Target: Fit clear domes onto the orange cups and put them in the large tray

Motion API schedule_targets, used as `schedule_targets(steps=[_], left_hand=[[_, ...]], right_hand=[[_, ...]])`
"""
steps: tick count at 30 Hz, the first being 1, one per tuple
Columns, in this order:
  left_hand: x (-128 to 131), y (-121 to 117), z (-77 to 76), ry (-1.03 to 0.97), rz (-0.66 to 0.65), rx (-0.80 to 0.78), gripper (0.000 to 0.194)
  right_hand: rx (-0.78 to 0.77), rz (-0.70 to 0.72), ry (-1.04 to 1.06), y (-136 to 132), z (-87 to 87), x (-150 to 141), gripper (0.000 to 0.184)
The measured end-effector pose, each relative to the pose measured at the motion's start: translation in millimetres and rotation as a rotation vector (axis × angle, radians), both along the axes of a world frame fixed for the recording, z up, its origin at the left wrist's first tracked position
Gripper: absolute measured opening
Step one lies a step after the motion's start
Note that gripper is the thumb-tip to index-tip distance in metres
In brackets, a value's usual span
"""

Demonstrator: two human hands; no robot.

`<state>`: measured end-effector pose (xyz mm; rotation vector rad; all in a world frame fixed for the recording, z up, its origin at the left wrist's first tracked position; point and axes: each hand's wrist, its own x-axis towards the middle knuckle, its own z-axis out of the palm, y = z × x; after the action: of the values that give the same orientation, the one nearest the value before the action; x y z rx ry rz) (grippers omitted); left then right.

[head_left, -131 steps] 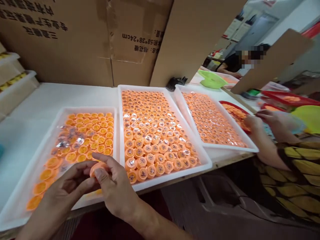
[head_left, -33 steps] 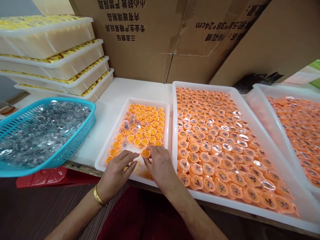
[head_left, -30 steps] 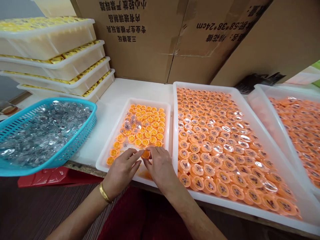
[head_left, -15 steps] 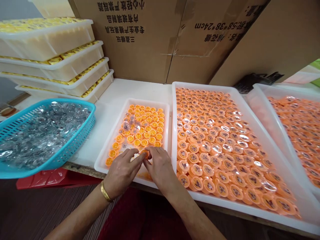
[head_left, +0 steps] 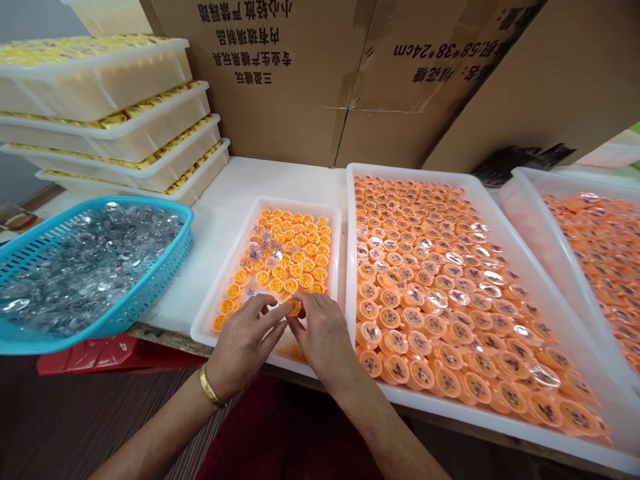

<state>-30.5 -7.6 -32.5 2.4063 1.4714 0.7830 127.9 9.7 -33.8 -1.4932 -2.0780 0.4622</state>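
Over the front of a small white tray (head_left: 200, 323), my two hands meet at one small orange cup (head_left: 294, 307). My right hand (head_left: 325, 331) is closed on the cup, its fingers around the far and right sides. From the left, my left hand (head_left: 247, 339) has its fingertips against the same cup, thumb and fingers drawn together. Fingers hide part of the cup. Behind them, rows of open orange cups (head_left: 299, 257) with yellow pieces inside fill the tray. Several clear printed lids (head_left: 261, 248) lie heaped on the cups at the tray's left.
A blue basket (head_left: 145, 293) of clear lids stands left. On the right, a large white tray (head_left: 351, 267) holds lidded orange cups (head_left: 430, 293), with another tray (head_left: 550, 250) beyond. Stacked white trays (head_left: 150, 130) rise back left. Cardboard boxes (head_left: 300, 113) line the back.
The view has shifted very slightly. Both hands stay at the same orange cup, with only a small shift of the fingers.
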Motion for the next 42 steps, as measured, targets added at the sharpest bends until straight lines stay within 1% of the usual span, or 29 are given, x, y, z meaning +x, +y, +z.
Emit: schedule_targets(steps=[2,4,7,9,10,12,15,17,19,20,23,26,30,31,33,35,36,37,39,42], left_hand=[[0,-1,0.0,0.049,-0.033,0.019,0.028],[-2,-3,1.7,0.013,-0.038,0.027,0.020],[-13,-6,5.1,-0.117,0.028,-0.001,0.011],[-23,-6,6.0,-0.109,0.108,-0.060,0.011],[-28,-5,5.8,-0.062,0.150,-0.089,0.011],[-35,-2,4.4,0.088,0.199,-0.146,0.011],[-34,6,1.9,0.339,0.184,-0.263,0.015],[-27,13,0.4,0.453,0.173,-0.353,0.018],[-20,20,-1.4,0.502,0.173,-0.424,0.020],[-17,23,-2.6,0.506,0.172,-0.449,0.021],[-15,31,-6.3,0.475,0.164,-0.485,0.020],[-19,37,-7.2,0.399,0.180,-0.488,0.015],[-26,36,-2.0,0.249,0.254,-0.475,0.017],[-27,34,-0.4,0.166,0.285,-0.493,0.018],[-25,31,2.9,-0.113,0.352,-0.579,0.019],[-21,28,6.1,-0.448,0.400,-0.684,0.020],[-18,27,7.7,-0.580,0.408,-0.720,0.021],[-15,26,9.3,-0.660,0.402,-0.737,0.022],[-8,27,12.8,-0.745,0.388,-0.730,0.024],[1,29,18.2,-0.774,0.389,-0.673,0.024]], right_hand=[[-0.004,0.000,-0.004,0,-0.4,0,0.016],[-0.001,-0.010,-0.005,1,-1.3,0,0.017],[0.036,-0.056,0.023,3,-3.3,0,0.015],[0.061,-0.071,0.071,4,-4.9,0,0.013],[0.055,-0.069,0.105,5,-5.7,0,0.012],[-0.005,-0.064,0.178,5,-6.5,-1,0.012],[-0.147,-0.072,0.272,3,-4.0,-2,0.016],[-0.211,-0.065,0.332,0,0.2,-3,0.026],[-0.255,-0.058,0.391,-3,4.6,-4,0.034],[-0.282,-0.057,0.419,-4,6.0,-4,0.035],[-0.391,-0.066,0.540,-8,5.4,-4,0.029],[-0.540,-0.073,0.691,-10,-1.8,-7,0.031],[-0.678,-0.071,0.941,-13,-13.8,-13,0.033],[-0.702,-0.084,1.015,-14,-16.1,-15,0.034],[-0.745,-0.112,1.135,-14,-19.2,-17,0.037],[-0.762,-0.118,1.203,-14,-19.5,-17,0.041],[-0.759,-0.114,1.226,-13,-18.6,-17,0.042],[-0.748,-0.107,1.244,-13,-17.2,-17,0.043],[-0.708,-0.106,1.277,-13,-13.1,-16,0.044],[-0.645,-0.138,1.305,-14,-7.0,-14,0.044]])
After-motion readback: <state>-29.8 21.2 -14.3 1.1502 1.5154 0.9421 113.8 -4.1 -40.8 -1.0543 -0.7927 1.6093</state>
